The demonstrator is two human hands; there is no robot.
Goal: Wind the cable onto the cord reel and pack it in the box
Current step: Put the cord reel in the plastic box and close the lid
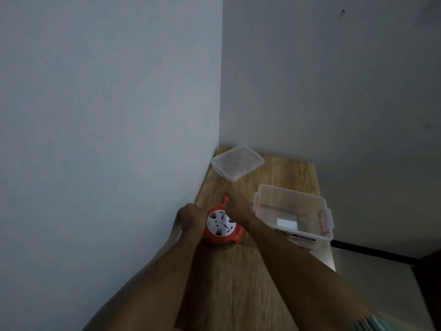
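One cord reel point(220, 226) is seen on the desk point(238, 283), near the left edge by the wall point(107, 115). Orange housing, white round face with socket holes turned up toward the camera. An orange crank handle point(225, 200) sticks out at the far side of the reel. No loose cable can be made out; whether it is wound inside cannot be told from this blurred frame.

Left hand point(191, 217) is placed against the left side of the reel, fingers curled around the housing, apparently gripping it. Right hand point(236, 203) is reached across the top far side of the reel, next to the crank handle; the hand is blurred, so whether its fingers are closed on the handle cannot be told. Both forearms are bare; a bit of striped sleeve point(372, 323) is visible at the bottom right.

Clear plastic box point(293, 213) is set just to the right of the reel, open, with reddish latches on its ends. A white label and some dark print are seen through the box's bottom. The right forearm passes just beside the box's near-left corner; contact cannot be confirmed.

Clear lid point(237, 162) is lying flat further back on the desk, in the corner by the wall, well apart from the box.

Desk surface is light wood grain. A dark bar point(372, 252) is visible beyond the desk's right edge, lower down.
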